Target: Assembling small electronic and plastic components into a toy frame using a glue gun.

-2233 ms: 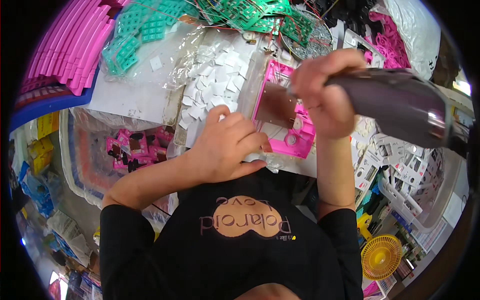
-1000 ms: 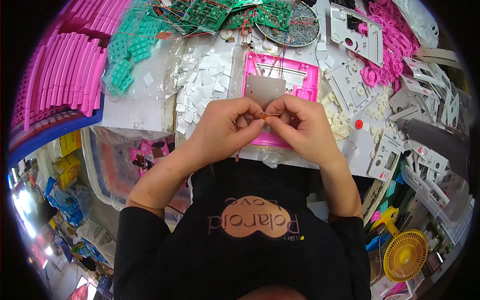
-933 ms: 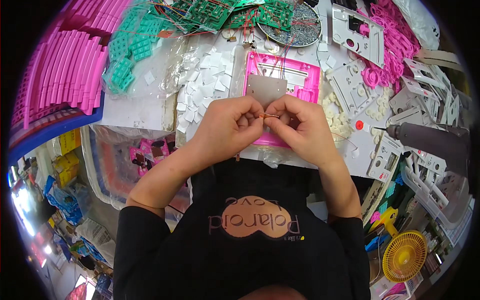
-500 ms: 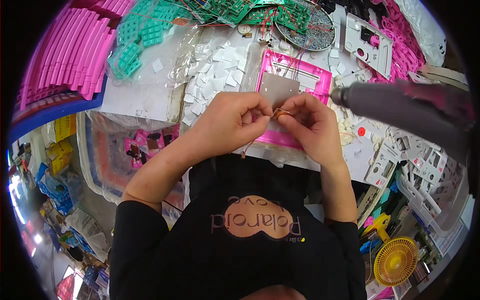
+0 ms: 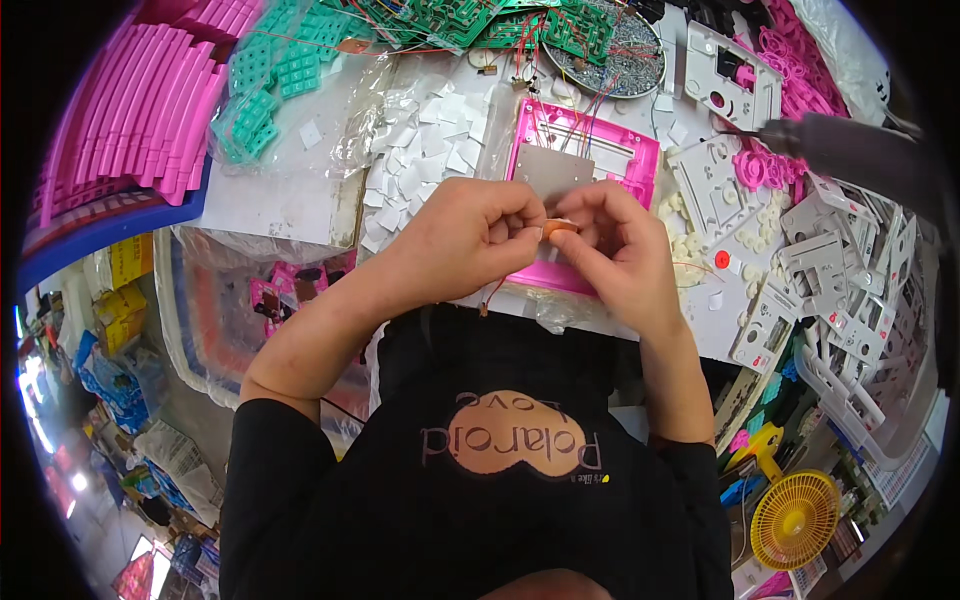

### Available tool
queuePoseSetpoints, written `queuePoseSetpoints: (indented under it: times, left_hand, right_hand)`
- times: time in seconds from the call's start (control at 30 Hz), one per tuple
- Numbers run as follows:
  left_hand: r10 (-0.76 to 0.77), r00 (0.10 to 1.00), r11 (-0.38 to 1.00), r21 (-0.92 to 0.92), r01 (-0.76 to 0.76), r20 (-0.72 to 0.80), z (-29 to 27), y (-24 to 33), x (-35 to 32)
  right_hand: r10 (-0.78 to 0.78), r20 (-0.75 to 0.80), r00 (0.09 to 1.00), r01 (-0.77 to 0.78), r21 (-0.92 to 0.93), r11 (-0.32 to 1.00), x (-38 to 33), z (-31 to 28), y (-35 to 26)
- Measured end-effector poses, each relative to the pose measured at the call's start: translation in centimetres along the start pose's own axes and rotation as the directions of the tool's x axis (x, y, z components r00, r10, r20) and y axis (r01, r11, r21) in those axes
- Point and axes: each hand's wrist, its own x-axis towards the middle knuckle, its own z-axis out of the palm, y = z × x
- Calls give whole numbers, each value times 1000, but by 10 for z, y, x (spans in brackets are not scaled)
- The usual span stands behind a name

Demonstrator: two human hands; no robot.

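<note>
A small orange piece (image 5: 559, 228), too small and covered to name further, sits between my two hands. My left hand (image 5: 490, 235) is closed, its thumb and forefinger pinched at the piece's left edge. My right hand (image 5: 625, 250) grips it from the right with thumb and fingers. Below the hands lies a pink plastic casing (image 5: 560, 278), with a flat grey plate (image 5: 553, 172) and thin wires in its upper part. A red wire ending in a small connector (image 5: 484, 310) hangs over the table's near edge.
A dark electric screwdriver (image 5: 850, 150) hangs over the right side. White paper squares (image 5: 425, 150) lie left of the casing. Green circuit boards (image 5: 580, 35) and a round dish of screws (image 5: 630, 65) stand behind. White plastic parts (image 5: 820, 260) are heaped at right, pink strips (image 5: 130, 100) at far left.
The orange piece has turned, showing more of its orange face between the fingers. The hanging screwdriver has swung right, away from the casing. My hands have barely moved.
</note>
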Motion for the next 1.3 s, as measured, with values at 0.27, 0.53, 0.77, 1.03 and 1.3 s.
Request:
queuePoseSetpoints:
  times: [0.27, 0.53, 0.77, 1.03, 1.3]
  left_hand:
    - [-54, 995, 955, -297, 25, -87, 18, -9, -3]
    - [8, 988, 997, -75, -19, -154, 18, -3, -2]
    - [-294, 951, 900, -308, 308, 93, -9, 24, 10]
    - [110, 994, 697, 714, -65, -16, 15, -3, -53]
    - [258, 966, 727, 661, -189, -7, -21, 4, -38]
  right_hand:
    - [-404, -142, 903, 357, -274, 893, -12, 15, 0]
    - [-469, -192, 862, 412, -276, 869, -13, 15, 16]
    - [-616, -100, 781, 477, -541, 693, -10, 11, 7]
    - [-490, -198, 849, 405, -353, 844, -8, 13, 10]
    - [-458, -147, 877, 359, -433, 826, -13, 13, 15]
